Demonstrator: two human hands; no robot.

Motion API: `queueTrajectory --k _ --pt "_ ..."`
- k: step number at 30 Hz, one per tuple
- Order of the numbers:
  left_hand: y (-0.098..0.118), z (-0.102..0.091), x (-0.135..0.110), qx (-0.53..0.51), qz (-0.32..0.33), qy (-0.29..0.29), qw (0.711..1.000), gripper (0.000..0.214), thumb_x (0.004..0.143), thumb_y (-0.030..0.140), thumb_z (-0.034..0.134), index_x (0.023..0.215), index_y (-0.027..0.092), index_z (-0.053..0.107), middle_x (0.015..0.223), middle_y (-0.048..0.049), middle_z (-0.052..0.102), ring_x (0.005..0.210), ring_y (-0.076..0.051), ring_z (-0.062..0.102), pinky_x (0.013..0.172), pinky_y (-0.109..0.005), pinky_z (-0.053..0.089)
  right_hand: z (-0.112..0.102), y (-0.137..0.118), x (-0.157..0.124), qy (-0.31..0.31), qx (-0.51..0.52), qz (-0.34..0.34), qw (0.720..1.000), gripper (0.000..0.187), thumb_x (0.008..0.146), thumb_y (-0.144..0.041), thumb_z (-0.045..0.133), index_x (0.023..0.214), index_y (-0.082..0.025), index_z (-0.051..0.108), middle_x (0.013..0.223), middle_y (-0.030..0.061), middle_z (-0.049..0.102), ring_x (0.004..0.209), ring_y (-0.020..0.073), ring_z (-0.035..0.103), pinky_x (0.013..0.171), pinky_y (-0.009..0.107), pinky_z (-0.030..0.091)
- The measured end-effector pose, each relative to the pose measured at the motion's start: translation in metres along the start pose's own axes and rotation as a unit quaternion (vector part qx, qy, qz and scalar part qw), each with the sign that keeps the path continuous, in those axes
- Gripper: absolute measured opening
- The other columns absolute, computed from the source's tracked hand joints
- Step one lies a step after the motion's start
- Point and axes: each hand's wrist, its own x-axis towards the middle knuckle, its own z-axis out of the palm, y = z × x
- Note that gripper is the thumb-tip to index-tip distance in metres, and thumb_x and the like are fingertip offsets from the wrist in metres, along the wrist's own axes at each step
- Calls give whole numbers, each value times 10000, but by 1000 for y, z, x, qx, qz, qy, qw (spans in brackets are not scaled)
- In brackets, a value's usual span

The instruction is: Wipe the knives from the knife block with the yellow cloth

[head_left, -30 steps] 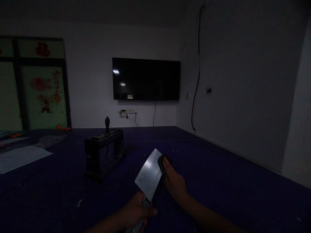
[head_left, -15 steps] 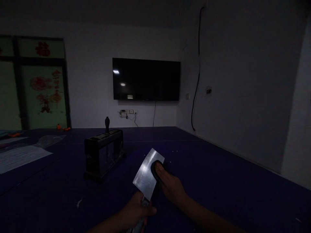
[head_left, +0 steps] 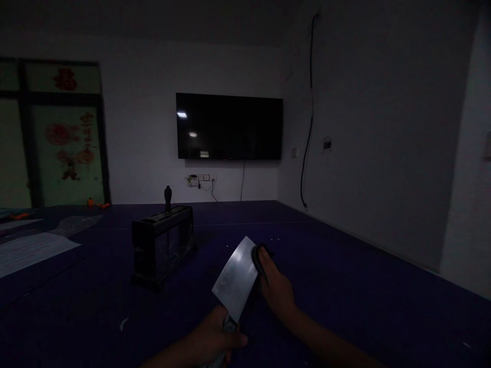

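Note:
My left hand [head_left: 218,335] is wrapped round the handle of a cleaver [head_left: 238,280], whose broad, shiny blade points up and away from me. In my right hand [head_left: 276,286] is a dark, rounded pad [head_left: 258,258], pressed by the fingers against the blade's right edge near its upper corner. The pad's exact kind cannot be made out in the dim light. Left of the blade stands a black box-shaped holder [head_left: 163,245] with clear-looking sides. A dark knobbed handle [head_left: 168,198] rises from its top.
A dark blue surface [head_left: 326,306] spreads beneath everything. White paper [head_left: 34,250] and crumpled clear plastic [head_left: 79,224] lie at the left. A small white scrap [head_left: 123,324] is near the front. Behind are a wall-mounted television [head_left: 230,127] and a hanging black cable [head_left: 310,112].
My right hand has slid the pad right and slightly up, from the blade's face towards its right edge. The cleaver has shifted slightly right, still in my left hand.

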Motion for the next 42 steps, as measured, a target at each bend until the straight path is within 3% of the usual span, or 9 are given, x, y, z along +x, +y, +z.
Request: queueTrajectory --k 7,12,19,22,25,31,35,42 --pt "-2 1 2 -13 -11 11 1000 548 519 466 733 867 175 425 480 91 484 329 -67 399 361 -192 297 1 -1 -1 13 6 -39 999 770 742 18 350 1417 -259 104 1410 61 319 1143 197 500 854 313 497" --pt "7 3 -2 -23 -31 18 999 546 528 423 726 904 173 419 471 107 471 327 -57 389 350 -175 290 -3 -9 -3 14 17 -173 985 749 732 15 330 1418 -208 129 1371 70 385 1175 181 466 884 296 476" --pt "9 5 1 -1 -44 -1 999 484 522 418 725 827 165 446 433 100 465 311 -52 379 346 -170 283 -14 -24 -11 68 15 -341 937 525 857 -109 310 1377 -164 270 1279 135 491 893 158 641 638 246 515" --pt "8 5 1 -1 -33 -11 999 561 560 396 712 992 154 449 433 105 470 325 -65 402 364 -175 299 -19 -31 -14 54 -5 -396 917 445 885 -171 314 1327 -164 368 1259 119 517 717 144 652 528 251 488" --pt "7 5 0 -22 -26 -3 999 741 575 366 712 1182 161 340 487 104 512 338 -71 416 380 -188 320 -23 -36 -13 16 -22 -434 901 386 889 -206 337 1254 -188 462 1263 64 520 624 137 629 463 263 461" --pt "4 4 2 -27 -3 -6 1000 852 532 407 747 1215 131 321 582 63 563 369 -69 433 393 -196 327 -25 -40 -12 -8 -31 -434 901 363 878 -199 342 1195 -157 514 1271 61 509 599 138 622 446 271 459" --pt "-2 1 4 -8 -24 -5 1000 779 537 462 729 1143 133 366 482 86 498 347 -77 412 371 -191 314 -19 -35 -13 -8 -39 -412 910 394 860 -168 342 1226 -159 489 1272 80 508 701 152 644 520 270 497" --pt "6 3 1 -9 -35 19 999 571 510 405 740 926 160 434 512 85 495 370 -53 404 372 -172 300 -7 -15 -3 17 -14 -255 967 640 742 3 300 1364 -145 306 1314 93 464 994 159 601 728 248 526"
